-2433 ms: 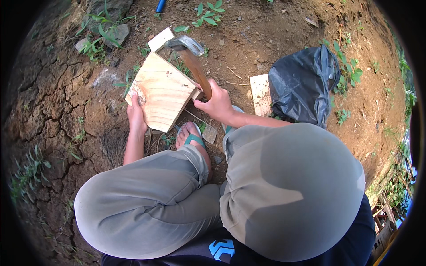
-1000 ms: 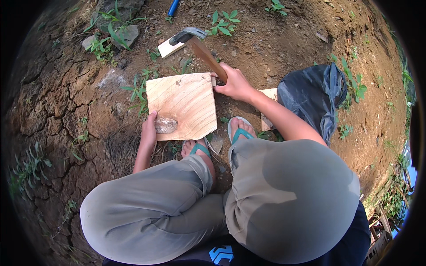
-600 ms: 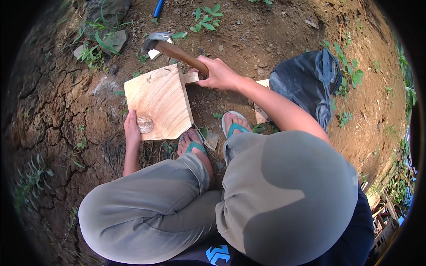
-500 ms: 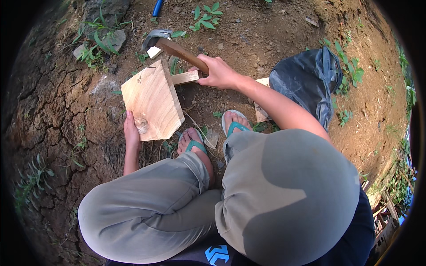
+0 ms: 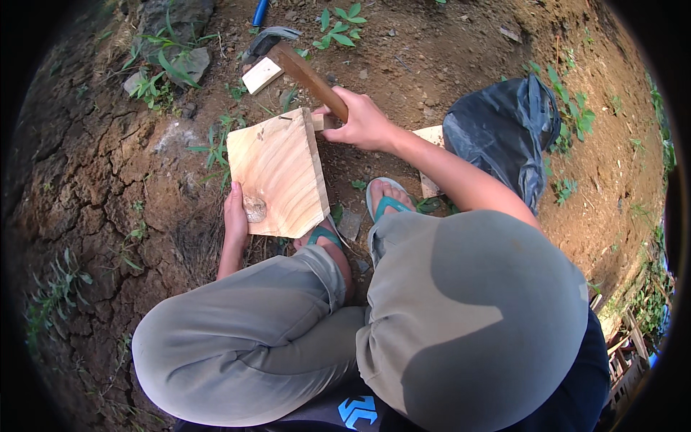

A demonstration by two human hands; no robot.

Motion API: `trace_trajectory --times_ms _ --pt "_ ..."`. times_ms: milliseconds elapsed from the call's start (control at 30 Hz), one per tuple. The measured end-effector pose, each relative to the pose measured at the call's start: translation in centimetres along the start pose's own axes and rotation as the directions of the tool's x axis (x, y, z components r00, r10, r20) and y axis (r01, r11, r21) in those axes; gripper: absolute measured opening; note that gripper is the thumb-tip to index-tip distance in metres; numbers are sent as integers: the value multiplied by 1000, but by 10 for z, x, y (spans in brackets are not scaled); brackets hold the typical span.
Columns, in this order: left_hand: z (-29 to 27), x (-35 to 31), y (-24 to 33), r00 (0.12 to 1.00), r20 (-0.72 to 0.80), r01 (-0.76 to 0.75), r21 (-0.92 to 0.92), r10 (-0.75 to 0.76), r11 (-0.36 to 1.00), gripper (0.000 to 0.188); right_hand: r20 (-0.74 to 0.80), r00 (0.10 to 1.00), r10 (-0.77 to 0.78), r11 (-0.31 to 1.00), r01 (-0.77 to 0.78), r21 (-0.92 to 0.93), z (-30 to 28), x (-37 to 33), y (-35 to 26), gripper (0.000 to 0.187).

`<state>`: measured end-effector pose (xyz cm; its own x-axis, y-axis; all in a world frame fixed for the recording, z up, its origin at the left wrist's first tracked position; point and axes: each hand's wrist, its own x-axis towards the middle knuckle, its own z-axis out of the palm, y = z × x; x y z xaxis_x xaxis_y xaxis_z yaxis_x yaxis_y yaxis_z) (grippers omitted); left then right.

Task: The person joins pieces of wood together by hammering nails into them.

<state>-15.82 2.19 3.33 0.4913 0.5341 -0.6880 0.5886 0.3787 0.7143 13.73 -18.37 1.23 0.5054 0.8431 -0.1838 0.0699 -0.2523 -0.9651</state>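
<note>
My left hand [image 5: 235, 217] grips the lower left edge of a pale, angular wooden board [image 5: 279, 169], with the fingers hidden behind it. A dark knot shows near that hand, and a nail [image 5: 286, 118] sticks out near the board's top edge. In my right hand [image 5: 366, 122] is a hammer [image 5: 308, 78], its wooden handle slanting up and left to a metal head. The same hand also holds the end of a small wooden strip [image 5: 319, 122], which goes out of sight behind the board's right edge.
A pale wood block [image 5: 262, 74] lies on the soil below the hammer head. To the right, a black plastic bag [image 5: 497, 126] partly covers another wooden piece [image 5: 430, 135]. Stones [image 5: 188, 66], a blue rod-like object [image 5: 260, 12] and small plants [image 5: 341, 27] are farther off. My sandalled feet [image 5: 389, 198] stand close by.
The board has moved right with my left hand, and now covers most of the small strip. The hammer has shifted slightly right, showing more of the wood block on the ground.
</note>
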Motion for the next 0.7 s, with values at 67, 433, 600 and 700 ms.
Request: trace_trajectory --times_ms 67,433,600,700 --pt "11 -7 1 996 6 83 -174 -84 981 63 -75 997 8 995 -1 99 3 -5 -20 58" --pt "21 -16 16 686 710 449 -587 161 674 55 -228 939 -259 964 268 7 -33 3 -104 64" --pt "22 -11 3 869 492 283 -417 -47 864 58 -183 959 -215 977 207 -58 -39 -5 -126 72" --pt "27 -10 -5 921 352 285 -318 -166 904 70 -171 950 -260 965 248 -85 -41 -1 -126 74"
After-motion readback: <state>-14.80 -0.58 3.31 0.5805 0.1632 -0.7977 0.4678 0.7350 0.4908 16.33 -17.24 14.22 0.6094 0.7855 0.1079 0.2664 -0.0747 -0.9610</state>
